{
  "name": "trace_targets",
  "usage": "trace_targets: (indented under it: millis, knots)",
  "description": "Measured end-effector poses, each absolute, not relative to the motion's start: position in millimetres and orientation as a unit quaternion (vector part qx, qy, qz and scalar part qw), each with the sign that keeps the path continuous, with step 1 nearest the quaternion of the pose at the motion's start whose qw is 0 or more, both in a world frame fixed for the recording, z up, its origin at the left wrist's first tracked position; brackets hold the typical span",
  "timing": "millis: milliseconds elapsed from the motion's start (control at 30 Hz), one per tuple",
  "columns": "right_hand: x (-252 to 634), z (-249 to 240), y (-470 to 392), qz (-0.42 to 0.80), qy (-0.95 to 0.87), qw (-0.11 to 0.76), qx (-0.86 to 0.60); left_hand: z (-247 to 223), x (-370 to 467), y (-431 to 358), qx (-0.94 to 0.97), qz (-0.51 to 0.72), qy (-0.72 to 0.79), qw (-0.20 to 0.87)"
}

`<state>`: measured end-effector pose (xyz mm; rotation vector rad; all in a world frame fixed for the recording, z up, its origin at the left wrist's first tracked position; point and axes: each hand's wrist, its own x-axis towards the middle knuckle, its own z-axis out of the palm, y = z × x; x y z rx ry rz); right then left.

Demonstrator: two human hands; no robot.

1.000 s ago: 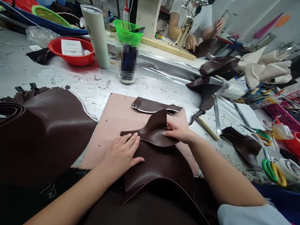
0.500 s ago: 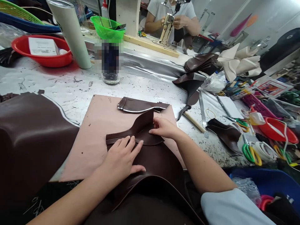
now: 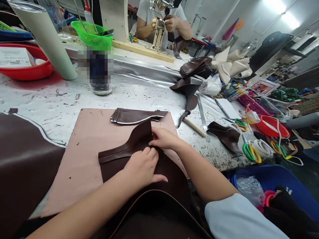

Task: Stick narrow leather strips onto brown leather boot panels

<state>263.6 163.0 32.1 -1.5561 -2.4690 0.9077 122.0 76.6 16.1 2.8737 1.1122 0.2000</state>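
Note:
A dark brown leather strip [image 3: 137,139] lies along the edge of a larger brown leather piece [image 3: 171,169], its right end standing up. My right hand [image 3: 160,137] pinches that raised end between thumb and fingers. My left hand [image 3: 143,166] presses down from above with bent fingers close together near the right end of the join, thumb stretched apart on the larger piece. Beneath the work is a pinkish board [image 3: 84,136]. Behind it on the board sits a stack of narrow brown leather pieces [image 3: 134,115] with white edges.
Left lies a large brown leather panel [image 3: 27,152]. A tumbler [image 3: 52,43], red basin [image 3: 37,71] and glass jar [image 3: 101,88] stand at the back left. Rightward are a ruler [image 3: 202,113], scissors [image 3: 251,153] and leather pieces [image 3: 225,136]. Across the bench, a person works at a machine [image 3: 158,33].
My left hand has slid right along the join toward my right hand, its fingers now bent and drawn together. My right hand keeps its pinch. The view has shifted right.

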Motion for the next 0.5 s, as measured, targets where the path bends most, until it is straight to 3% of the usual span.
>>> trace_targets:
  millis: [133,267,300,433,500]
  knots:
    - [269,45,172,0.276,-0.823,0.017,-0.497,5,122,79,0.928,0.089,0.360,0.036]
    - [239,69,189,0.197,-0.816,0.173,-0.516,-6,116,77,0.929,0.122,0.339,0.080]
    - [223,72,192,0.173,-0.834,0.178,-0.492,-6,114,75,0.927,0.125,0.339,0.098]
    - [157,67,201,0.085,-0.908,0.018,-0.409,7,96,70,0.914,0.136,0.315,0.217]
    - [139,59,206,0.065,-0.908,-0.013,-0.415,19,79,70,0.886,0.147,0.312,0.311]
